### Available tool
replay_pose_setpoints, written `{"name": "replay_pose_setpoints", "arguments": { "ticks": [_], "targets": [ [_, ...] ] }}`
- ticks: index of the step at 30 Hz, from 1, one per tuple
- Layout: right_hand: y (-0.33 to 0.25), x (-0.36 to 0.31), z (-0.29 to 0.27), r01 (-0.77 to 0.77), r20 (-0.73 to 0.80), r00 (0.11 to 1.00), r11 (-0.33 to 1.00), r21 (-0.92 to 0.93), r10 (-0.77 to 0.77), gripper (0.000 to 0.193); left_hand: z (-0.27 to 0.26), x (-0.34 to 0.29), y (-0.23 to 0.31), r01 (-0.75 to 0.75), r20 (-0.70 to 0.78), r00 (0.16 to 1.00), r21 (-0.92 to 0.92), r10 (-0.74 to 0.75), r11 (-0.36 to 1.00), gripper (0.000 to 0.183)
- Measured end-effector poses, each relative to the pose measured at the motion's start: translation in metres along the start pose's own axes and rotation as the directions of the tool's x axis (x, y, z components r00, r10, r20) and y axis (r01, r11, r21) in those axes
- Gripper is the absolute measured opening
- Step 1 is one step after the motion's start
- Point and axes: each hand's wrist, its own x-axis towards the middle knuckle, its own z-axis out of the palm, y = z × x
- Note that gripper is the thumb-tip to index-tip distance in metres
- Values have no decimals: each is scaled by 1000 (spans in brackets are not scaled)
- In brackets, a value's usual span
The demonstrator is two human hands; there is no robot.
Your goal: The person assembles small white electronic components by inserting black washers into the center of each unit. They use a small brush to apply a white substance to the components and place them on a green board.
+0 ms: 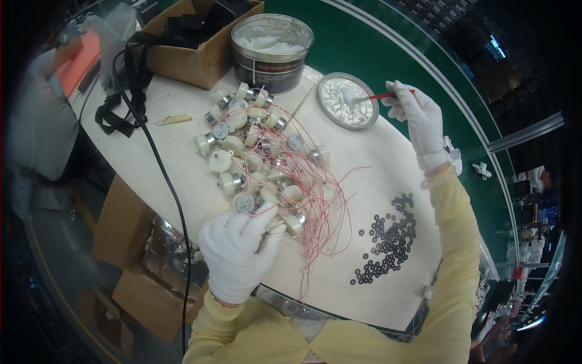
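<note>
My right hand (418, 118), in a white glove, is closed around the red handle of a small brush (382, 96). The brush's pale bristles rest in white grease on a round metal lid (347, 121). My left hand (239, 252), also gloved, is at the near edge of a pile of small motors (233, 161) with cream housings and silver bodies. Its thumb and fingers close on a small cream motor (274, 228), partly hidden by the glove. Red and white wires (318, 200) trail from the pile to the right.
Many small black rings (388, 246) lie at the table's right. Behind the motors stand an open tin of white grease (270, 70) and a cardboard box (197, 60) of black parts. A black cable (159, 151) crosses the left side. Open cartons (142, 297) sit below left.
</note>
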Motion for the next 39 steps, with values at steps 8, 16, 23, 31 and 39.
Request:
{"name": "replay_pose_setpoints", "arguments": {
  "ticks": [8, 16, 23, 31, 39],
  "targets": [
    [-2, 14, 33, 183, 13, 982, 940, -288, -187, 28, -2, 1, 1, 19, 12, 1000, -6, -19, 1000, 31],
    [-2, 8, 31, 257, 96, 966, 851, -457, -240, 28, 0, -1, 1, 23, 8, 1000, -8, -22, 1000, 31],
    [5, 3, 24, 285, 89, 957, 835, -471, -277, 29, 0, -1, 1, 20, 7, 1000, -11, -19, 1000, 30],
    [2, -5, 20, 234, 85, 972, 849, -473, -221, 32, -4, -1, 6, 40, 59, 997, 20, -41, 999, 36],
    [-20, -12, 2, 2, -99, 995, 999, -46, -6, 35, -4, -2, 8, 35, 53, 998, 41, -38, 999, 36]
  ]
}}
